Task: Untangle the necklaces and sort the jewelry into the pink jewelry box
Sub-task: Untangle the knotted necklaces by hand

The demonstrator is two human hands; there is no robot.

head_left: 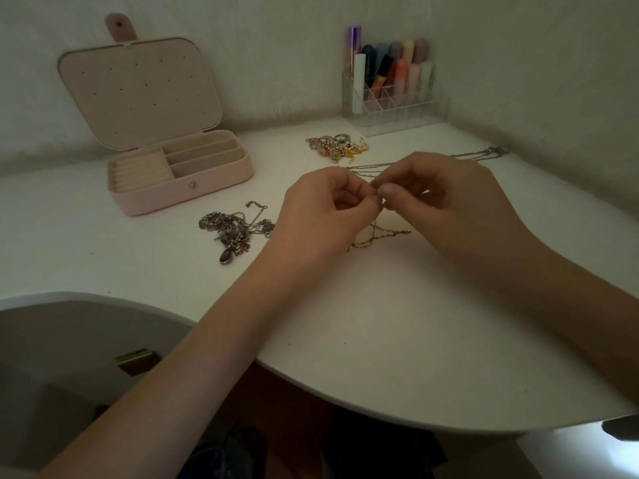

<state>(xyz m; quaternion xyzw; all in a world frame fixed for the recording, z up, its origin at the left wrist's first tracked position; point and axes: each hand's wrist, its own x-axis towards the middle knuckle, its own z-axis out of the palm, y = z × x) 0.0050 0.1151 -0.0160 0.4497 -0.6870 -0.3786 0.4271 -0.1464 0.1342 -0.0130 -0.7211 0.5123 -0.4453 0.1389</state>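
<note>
Silver and gold links are meeting right between my two hands, and that knot is where I am working. My left hand [323,198] and my right hand [446,188] are hovering over the middle of the white worktop [345,323], fingertips almost touching. Each grip is narrow, pinching fine chain: the thin silver chain [366,167] is running from my fingers back towards the far right corner of the worktop, while the thin gold chain [377,236] is hanging from the pinch and trailing onto the surface just below my hands.

Judging by how things are lying, I am early in the job. The pink rectangular jewelry box [179,188] is standing open at the far left, well apart from my hands, and its ring rolls and long compartments look empty. A tangled heap of silver necklaces with a dark oval pendant [231,229] is sitting untouched just beside my left wrist, between me and the box. A small pile of rings and gold earrings [337,146] is waiting near the back, just beyond my hands. So nothing is sorted yet: this pair of chains needs parting, then the heap, then everything needs placing.

At the rear right, a clear acrylic organiser holding pastel tubes [390,95] is standing against the wall.
</note>
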